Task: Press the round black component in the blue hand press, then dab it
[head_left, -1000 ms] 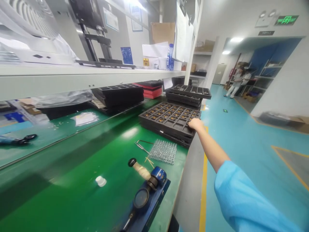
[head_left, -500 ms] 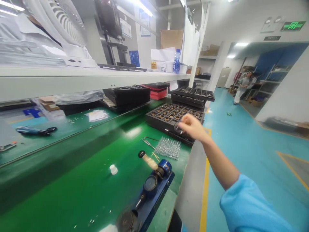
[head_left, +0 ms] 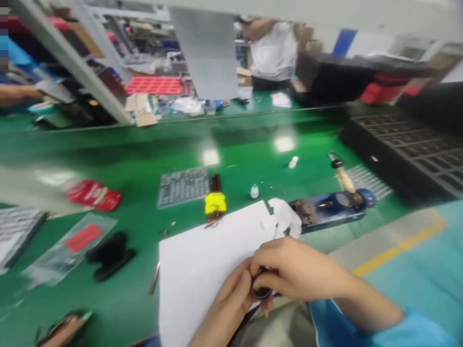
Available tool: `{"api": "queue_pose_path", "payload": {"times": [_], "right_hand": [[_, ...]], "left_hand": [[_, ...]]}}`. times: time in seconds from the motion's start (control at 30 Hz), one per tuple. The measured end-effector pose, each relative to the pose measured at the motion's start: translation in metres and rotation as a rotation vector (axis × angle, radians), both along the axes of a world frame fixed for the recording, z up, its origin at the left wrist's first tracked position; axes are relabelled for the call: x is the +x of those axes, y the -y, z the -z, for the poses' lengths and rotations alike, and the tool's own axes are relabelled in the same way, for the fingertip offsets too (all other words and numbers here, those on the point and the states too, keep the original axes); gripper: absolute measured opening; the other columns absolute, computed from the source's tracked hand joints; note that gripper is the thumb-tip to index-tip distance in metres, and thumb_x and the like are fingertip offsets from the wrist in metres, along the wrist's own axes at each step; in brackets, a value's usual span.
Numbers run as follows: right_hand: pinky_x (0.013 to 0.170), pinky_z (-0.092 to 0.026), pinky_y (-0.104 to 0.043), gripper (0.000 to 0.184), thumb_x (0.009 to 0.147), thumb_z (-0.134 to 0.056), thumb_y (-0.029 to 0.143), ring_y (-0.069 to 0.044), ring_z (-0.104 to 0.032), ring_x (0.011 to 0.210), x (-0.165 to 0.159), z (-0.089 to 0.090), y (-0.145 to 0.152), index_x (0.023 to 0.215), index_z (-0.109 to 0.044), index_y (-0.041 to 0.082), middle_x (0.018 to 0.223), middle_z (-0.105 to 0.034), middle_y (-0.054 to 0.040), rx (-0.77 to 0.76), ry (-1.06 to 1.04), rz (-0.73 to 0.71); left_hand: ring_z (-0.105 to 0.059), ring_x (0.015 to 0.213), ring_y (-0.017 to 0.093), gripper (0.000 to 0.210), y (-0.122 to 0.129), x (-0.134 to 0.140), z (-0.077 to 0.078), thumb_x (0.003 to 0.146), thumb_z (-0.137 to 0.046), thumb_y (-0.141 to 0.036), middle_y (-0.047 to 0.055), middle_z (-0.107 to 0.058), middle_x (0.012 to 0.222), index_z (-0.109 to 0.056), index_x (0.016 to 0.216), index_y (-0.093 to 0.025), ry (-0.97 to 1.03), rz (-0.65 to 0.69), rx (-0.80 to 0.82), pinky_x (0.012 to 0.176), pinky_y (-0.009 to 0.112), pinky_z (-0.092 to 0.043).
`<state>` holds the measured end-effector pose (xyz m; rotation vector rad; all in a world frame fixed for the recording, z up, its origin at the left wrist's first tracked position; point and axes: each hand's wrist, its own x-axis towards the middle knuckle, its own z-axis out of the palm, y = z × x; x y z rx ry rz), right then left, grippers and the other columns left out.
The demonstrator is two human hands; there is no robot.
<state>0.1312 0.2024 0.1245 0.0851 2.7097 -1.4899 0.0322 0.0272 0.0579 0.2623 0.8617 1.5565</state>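
The dark round part is now at the near edge of the white paper sheet, over your lap; half a second ago your right hand had it alone, just in front of the black compartment trays. Your right hand pinches it, thumb across its face; your left hand has come in at nine o'clock, fingers closed against its rim; how the grip is shared I cannot tell. I judge that your work has passed from fetching to two-handed handling; the trays lie well apart at two o'clock. From the part outward, crumpled white tissue sits towards twelve; the blue dial-gauge fixture lies between one and two; a yellow-wrapped item lies at eleven.
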Motion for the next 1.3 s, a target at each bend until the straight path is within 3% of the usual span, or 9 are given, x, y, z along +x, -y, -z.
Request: {"api": "queue_pose_path", "payload": {"times": [0.1,0.2,0.27,0.47,0.6,0.8,1.03,1.17,1.3], "right_hand": [[0.081,-0.051,-0.024,0.013,0.097,-0.069,0.015,-0.014,-0.065,0.085,0.007,0.010,0.009,0.106,-0.074,0.023,0.100,-0.071,-0.0015,-0.075,-0.097,0.106],[0.082,-0.054,-0.028,0.027,0.103,-0.068,0.029,-0.015,-0.063,0.085,0.021,0.024,0.020,0.130,-0.068,0.029,0.107,-0.070,-0.0029,0.000,-0.248,0.363],[0.080,-0.055,-0.028,0.032,0.102,-0.069,0.031,-0.015,-0.063,0.085,0.027,0.035,0.026,0.134,-0.065,0.031,0.107,-0.070,-0.0025,0.067,-0.298,0.448],[0.071,-0.057,-0.025,0.018,0.101,-0.067,0.017,-0.014,-0.067,0.083,0.026,0.059,0.040,0.117,-0.073,0.023,0.095,-0.070,-0.0031,0.140,-0.465,0.436],[0.076,-0.058,-0.030,0.017,0.097,-0.066,0.004,-0.018,-0.066,0.088,0.028,0.061,0.042,0.105,-0.073,0.018,0.096,-0.073,-0.0072,0.351,-0.691,0.418],[0.077,-0.060,-0.035,0.026,0.092,-0.064,-0.003,-0.022,-0.067,0.092,0.033,0.064,0.040,0.109,-0.073,0.014,0.107,-0.081,-0.0102,0.431,-0.786,0.241],[0.081,-0.056,-0.042,0.037,0.092,-0.065,0.009,-0.025,-0.067,0.091,0.041,0.075,0.041,0.127,-0.068,0.020,0.108,-0.082,-0.0061,0.484,-0.756,0.258],[0.083,-0.059,-0.040,0.051,0.091,-0.061,0.008,-0.026,-0.069,0.100,0.036,0.066,0.029,0.140,-0.062,0.022,0.115,-0.079,-0.0076,0.358,-0.710,0.248],[0.078,-0.058,-0.034,0.029,0.095,-0.065,0.010,-0.022,-0.071,0.089,-0.004,0.039,0.006,0.121,-0.068,0.022,0.100,-0.079,-0.0054,0.436,-0.692,0.326]], "left_hand": [[-0.072,0.074,0.020,0.039,0.004,0.005,0.018,0.097,-0.074,-0.051,0.009,-0.074,0.094,-0.076,0.111,-0.014,0.108,-0.013,0.072,0.065,0.029,-0.057],[-0.076,0.091,0.023,0.038,0.006,0.008,0.024,0.100,-0.073,-0.046,0.011,-0.076,0.108,-0.074,0.127,-0.019,0.171,-0.103,0.117,0.079,0.031,-0.059],[-0.075,0.103,0.024,0.038,0.007,0.009,0.023,0.099,-0.076,-0.043,0.012,-0.076,0.117,-0.073,0.129,-0.020,0.162,-0.143,0.155,0.088,0.033,-0.060],[-0.073,0.099,0.016,0.034,0.006,0.013,0.019,0.094,-0.082,-0.035,0.007,-0.076,0.109,-0.075,0.126,-0.024,0.133,-0.138,0.259,0.092,0.027,-0.056],[-0.071,0.095,0.013,0.031,0.006,0.016,0.023,0.097,-0.080,-0.034,0.005,-0.075,0.107,-0.074,0.126,-0.024,0.134,-0.170,0.260,0.089,0.023,-0.055],[-0.070,0.114,0.018,0.036,0.005,0.016,0.030,0.097,-0.079,-0.040,0.012,-0.076,0.124,-0.072,0.129,-0.024,0.081,-0.180,0.272,0.092,0.022,-0.053],[-0.074,0.109,0.018,0.038,0.004,0.018,0.025,0.091,-0.085,-0.041,0.012,-0.077,0.127,-0.074,0.122,-0.022,0.112,-0.186,0.192,0.090,0.023,-0.056],[-0.078,0.103,0.021,0.036,0.009,0.014,0.025,0.092,-0.084,-0.042,0.010,-0.079,0.119,-0.075,0.121,-0.023,0.130,-0.225,0.233,0.088,0.028,-0.059],[-0.080,0.095,0.022,0.035,0.022,0.003,0.032,0.097,-0.078,-0.045,0.012,-0.079,0.116,-0.074,0.122,-0.021,0.064,-0.333,0.191,0.081,0.030,-0.061]]}}
